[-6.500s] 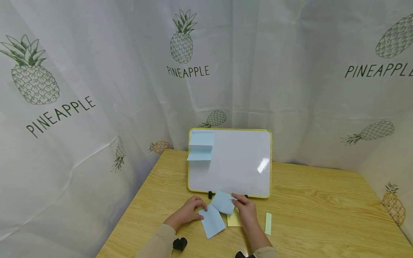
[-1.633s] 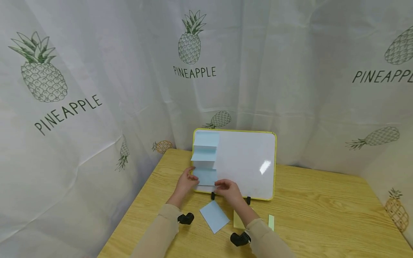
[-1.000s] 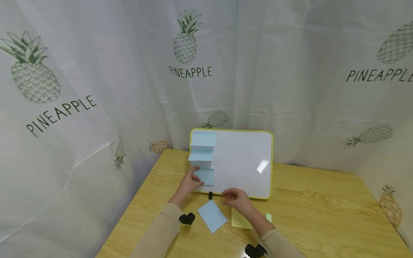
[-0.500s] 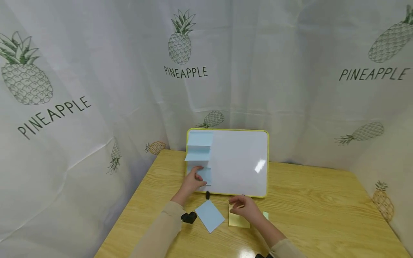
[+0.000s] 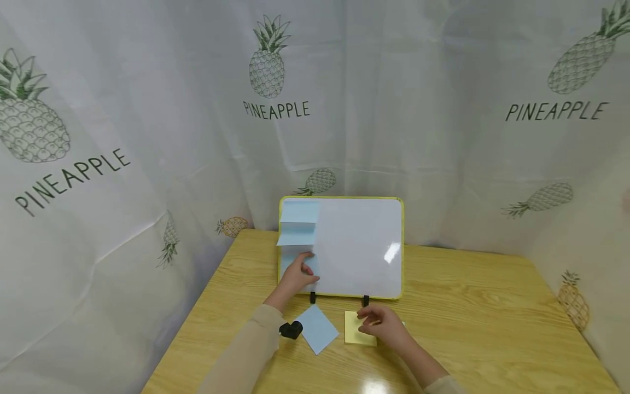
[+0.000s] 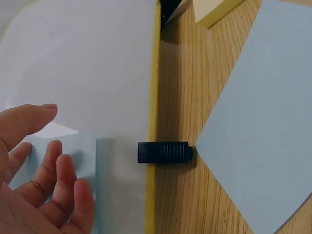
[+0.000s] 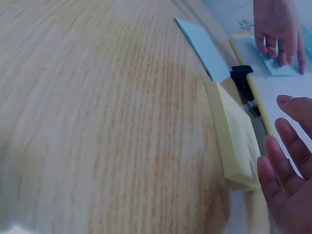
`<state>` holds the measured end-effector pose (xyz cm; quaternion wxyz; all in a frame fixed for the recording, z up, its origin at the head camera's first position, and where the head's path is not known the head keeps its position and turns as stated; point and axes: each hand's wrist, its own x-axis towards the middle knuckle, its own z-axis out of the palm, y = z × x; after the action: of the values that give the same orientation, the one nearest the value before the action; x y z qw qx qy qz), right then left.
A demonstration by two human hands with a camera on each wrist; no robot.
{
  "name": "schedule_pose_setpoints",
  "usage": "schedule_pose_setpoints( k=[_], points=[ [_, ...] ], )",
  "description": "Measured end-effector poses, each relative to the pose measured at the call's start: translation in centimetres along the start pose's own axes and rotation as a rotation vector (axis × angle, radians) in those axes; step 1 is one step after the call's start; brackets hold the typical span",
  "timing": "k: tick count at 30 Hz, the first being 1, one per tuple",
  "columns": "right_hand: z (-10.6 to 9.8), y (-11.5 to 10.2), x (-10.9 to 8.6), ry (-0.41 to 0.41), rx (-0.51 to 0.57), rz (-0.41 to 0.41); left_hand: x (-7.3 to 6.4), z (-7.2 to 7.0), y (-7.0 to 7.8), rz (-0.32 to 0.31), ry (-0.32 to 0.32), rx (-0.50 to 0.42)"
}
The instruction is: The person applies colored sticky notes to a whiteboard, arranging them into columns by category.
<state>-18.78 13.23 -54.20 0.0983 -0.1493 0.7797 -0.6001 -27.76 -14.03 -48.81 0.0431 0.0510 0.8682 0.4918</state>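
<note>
My left hand (image 5: 295, 276) is at the lowest blue sticky note (image 5: 290, 264) on a yellow-framed whiteboard (image 5: 359, 241), its fingertips against that note and partly hiding it. Two more blue sticky notes, an upper one (image 5: 299, 212) and a middle one (image 5: 297, 235), hang above with their lower edges lifting. My right hand (image 5: 386, 325) hovers over a yellow sticky note pad (image 5: 351, 336), fingers loosely bent and holding nothing. In the right wrist view the pad (image 7: 234, 131) stands thick beside those fingers. Between the hands a blue sticky note (image 5: 317, 331) lies askew on the table.
Black clip feet, one on the left (image 5: 312, 297) and one on the right (image 5: 366, 301), support the whiteboard's bottom edge. The wooden table (image 5: 467, 317) is bordered by a white pineapple-print curtain (image 5: 394, 109). A green strip is mostly hidden behind my right hand.
A blue note held over the table earlier is now on the whiteboard, below the other two. My right hand let go and moved down right over the yellow pad; my left slid rightward across the note.
</note>
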Motion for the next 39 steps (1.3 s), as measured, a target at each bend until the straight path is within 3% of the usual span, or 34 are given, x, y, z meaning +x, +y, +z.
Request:
schedule_pose_setpoints(
  k=[7, 14, 26, 30, 36, 39],
  points=[
    [0.0, 0.5, -0.9, 0.036, -0.024, 0.037, -0.4, 1.0, 0.5, 0.049, -0.069, -0.016],
    [0.0, 0.7, -1.6, 0.064, -0.04, 0.039, -1.4, 3.2, -0.1, 0.098, -0.151, -0.087],
    [-0.3, 2.4, -2.0, 0.064, -0.135, -0.025, -5.2, 6.7, -0.9, 0.112, -0.272, -0.101],
    [-0.3, 2.9, -2.1, 0.025, -0.157, -0.088, -6.2, 7.6, -1.7, 0.121, -0.295, -0.105],
    [0.0, 3.6, -1.8, 0.022, -0.271, -0.308, -7.0, 8.6, -2.7, 0.113, -0.318, -0.084],
    [0.1, 3.8, -1.6, 0.041, -0.333, -0.336, -7.3, 8.9, -2.9, 0.112, -0.323, -0.056]
  ],
)
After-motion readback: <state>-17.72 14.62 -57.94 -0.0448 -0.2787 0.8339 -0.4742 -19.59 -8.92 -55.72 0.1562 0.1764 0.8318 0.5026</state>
